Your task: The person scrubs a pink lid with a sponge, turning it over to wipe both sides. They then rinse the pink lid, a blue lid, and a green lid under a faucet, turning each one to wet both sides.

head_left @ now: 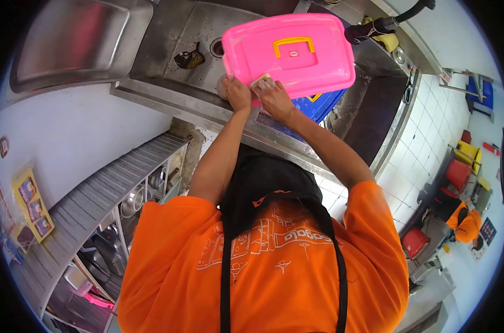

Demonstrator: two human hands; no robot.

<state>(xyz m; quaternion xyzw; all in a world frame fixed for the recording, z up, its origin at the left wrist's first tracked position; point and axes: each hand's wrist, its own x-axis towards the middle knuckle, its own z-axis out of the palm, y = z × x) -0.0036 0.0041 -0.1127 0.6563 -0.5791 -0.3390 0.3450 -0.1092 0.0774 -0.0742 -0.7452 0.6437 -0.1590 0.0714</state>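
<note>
A pink plastic lid with a yellow handle is tilted over the steel sink. At its lower left corner, my left hand grips the edge with bent fingers. Just to the right, my right hand presses a small pale yellow sponge against the lid's near edge. White suds show around the fingers. Under the lid lies a blue lid, partly hidden.
Dark food scraps lie by the drain. A black faucet hose hangs at the upper right. A steel basin stands upper left, above a ribbed shelf. A person in orange is far right near red chairs.
</note>
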